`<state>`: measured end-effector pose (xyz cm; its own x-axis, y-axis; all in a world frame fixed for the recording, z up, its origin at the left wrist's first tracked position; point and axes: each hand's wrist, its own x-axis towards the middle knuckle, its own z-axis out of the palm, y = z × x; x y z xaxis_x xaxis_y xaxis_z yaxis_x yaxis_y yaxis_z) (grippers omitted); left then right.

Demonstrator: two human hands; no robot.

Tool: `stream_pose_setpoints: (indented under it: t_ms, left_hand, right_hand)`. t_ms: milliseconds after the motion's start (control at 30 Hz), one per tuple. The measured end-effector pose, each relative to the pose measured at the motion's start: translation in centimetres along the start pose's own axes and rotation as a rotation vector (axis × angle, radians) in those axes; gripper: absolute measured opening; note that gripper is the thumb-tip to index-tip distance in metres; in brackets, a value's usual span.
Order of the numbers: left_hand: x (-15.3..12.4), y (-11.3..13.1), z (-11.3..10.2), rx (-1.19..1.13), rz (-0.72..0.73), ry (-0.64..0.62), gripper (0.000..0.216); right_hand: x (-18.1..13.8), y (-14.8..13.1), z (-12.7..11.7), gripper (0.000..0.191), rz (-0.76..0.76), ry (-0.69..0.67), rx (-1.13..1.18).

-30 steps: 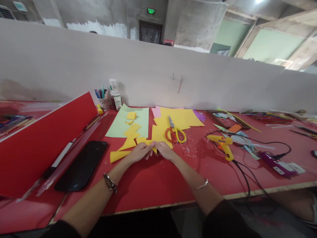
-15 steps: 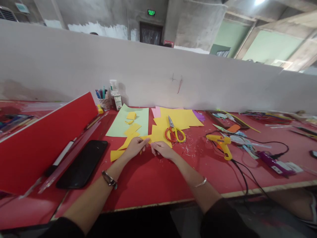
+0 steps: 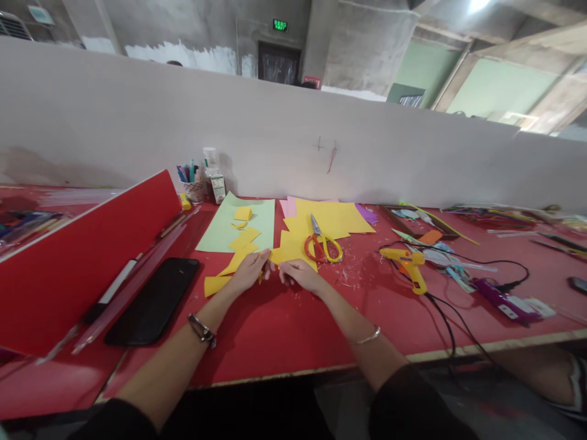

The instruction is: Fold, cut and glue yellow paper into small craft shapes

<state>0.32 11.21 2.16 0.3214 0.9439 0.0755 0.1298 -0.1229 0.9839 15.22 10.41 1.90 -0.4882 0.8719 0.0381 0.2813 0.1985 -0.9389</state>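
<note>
Both hands rest on the red table (image 3: 275, 330) among yellow paper scraps. My left hand (image 3: 250, 272) has its fingers closed on a small yellow paper piece (image 3: 262, 276) at its fingertips. My right hand (image 3: 298, 274) lies just to the right, fingers curled down on the table beside the same piece; whether it grips it I cannot make out. A larger yellow sheet (image 3: 293, 247) lies right behind the fingers. Yellow triangular offcuts (image 3: 217, 284) lie to the left of my left hand.
Scissors with red and yellow handles (image 3: 321, 244) lie on yellow paper behind my right hand. A yellow glue gun (image 3: 408, 264) with a black cord sits at the right. A black phone (image 3: 153, 299) and a red divider board (image 3: 82, 263) are at the left. A pen cup (image 3: 192, 183) stands by the wall.
My hands, joined at the fingertips a second ago, have drawn slightly apart. My left hand shifted a little up and left with the yellow piece.
</note>
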Motion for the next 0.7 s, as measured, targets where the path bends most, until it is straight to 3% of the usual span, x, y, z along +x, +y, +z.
stream_pose_setpoints:
  t_ms: [133, 367, 700]
  left_hand:
    - [0.09, -0.14, -0.06, 0.003, -0.009, 0.0, 0.045]
    - [0.23, -0.08, -0.14, -0.051, 0.07, 0.174, 0.035]
    - [0.27, -0.14, -0.29, -0.139, 0.085, 0.247, 0.034]
  right_hand:
    - [-0.04, -0.02, -0.14, 0.042, 0.022, 0.011, -0.009]
    - [-0.03, 0.32, -0.3, 0.037, 0.037, 0.108, -0.037]
    - [0.22, 0.63, -0.26, 0.037, 0.037, 0.098, -0.044]
